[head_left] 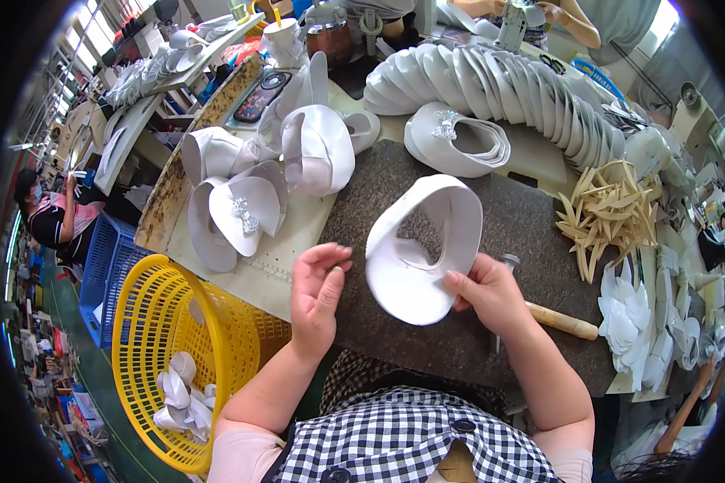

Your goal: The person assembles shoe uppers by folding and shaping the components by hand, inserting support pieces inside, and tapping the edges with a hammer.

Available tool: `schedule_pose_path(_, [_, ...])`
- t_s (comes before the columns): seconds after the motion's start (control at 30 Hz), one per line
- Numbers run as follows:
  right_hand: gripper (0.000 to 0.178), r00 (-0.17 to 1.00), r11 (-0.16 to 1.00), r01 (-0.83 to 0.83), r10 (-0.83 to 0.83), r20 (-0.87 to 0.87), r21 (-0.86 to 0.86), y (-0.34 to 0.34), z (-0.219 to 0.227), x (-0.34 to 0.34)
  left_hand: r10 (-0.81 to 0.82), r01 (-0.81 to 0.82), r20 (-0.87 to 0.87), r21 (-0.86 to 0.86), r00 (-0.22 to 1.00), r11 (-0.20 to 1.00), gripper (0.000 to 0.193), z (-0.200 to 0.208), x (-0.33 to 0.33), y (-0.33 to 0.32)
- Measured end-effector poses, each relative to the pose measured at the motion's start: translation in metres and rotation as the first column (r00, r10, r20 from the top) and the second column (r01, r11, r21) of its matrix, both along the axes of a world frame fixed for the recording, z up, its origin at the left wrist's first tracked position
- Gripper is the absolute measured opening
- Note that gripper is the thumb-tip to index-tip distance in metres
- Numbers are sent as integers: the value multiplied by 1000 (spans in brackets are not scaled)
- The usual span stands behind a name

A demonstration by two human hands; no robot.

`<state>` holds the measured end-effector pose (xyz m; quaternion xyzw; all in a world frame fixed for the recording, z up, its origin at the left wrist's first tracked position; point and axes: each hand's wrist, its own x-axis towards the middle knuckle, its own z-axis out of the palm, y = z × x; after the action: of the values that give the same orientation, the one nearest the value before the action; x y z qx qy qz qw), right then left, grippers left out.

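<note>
A white shoe upper [411, 294], curved into a closed loop, is held up over the dark stone slab [459, 350]. My right hand [491, 294] pinches its lower right edge between thumb and fingers. To the left of the upper, my left hand [318, 294] is raised, holding nothing, its fingers apart and its palm turned inward. Beneath my right wrist lies a hammer with a wooden handle [564, 320]; my arm covers part of it. Beyond the held piece sits a nested stack of white uppers [451, 141] with a sparkling ornament on top.
A long row of white uppers [491, 84] curves along the back. Beige curved strips [608, 209] are heaped at the right, above white pieces [624, 318]. Ornamented uppers [246, 209] lie at the left. A yellow basket [173, 270] stands lower left; a co-worker [52, 213] sits beyond.
</note>
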<state>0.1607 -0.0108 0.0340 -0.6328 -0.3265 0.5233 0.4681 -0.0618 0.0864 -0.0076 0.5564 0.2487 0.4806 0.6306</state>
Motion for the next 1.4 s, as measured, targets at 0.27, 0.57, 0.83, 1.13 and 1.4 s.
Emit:
schedule_pose_path(0.27, [29, 898, 996, -89, 79, -433, -2, -35, -9, -56, -163, 281, 292, -430, 942, 858, 24, -9, 30, -3])
schedule_pose_path(0.57, [25, 218, 759, -545, -283, 934, 358, -17, 11, -25, -160, 591, 633, -561, 758, 580, 32, -30, -7, 17])
schedule_pose_path(0.83, [6, 7, 650, -751, -171, 985, 118, -1, -9, -7, 27, -61, -163, -209, 986, 976, 33, 15, -11, 37])
schedule_pose_path(1.13, [15, 601, 633, -572, -109, 792, 521, -31, 1, -45, -330, 323, 64, -442, 942, 836, 30, 38, -3, 26])
schedule_pose_path(1.4, [13, 463, 641, -659, -67, 884, 394, -42, -4, -58, -399, 280, -489, -301, 775, 912, 43, 17, 3, -5])
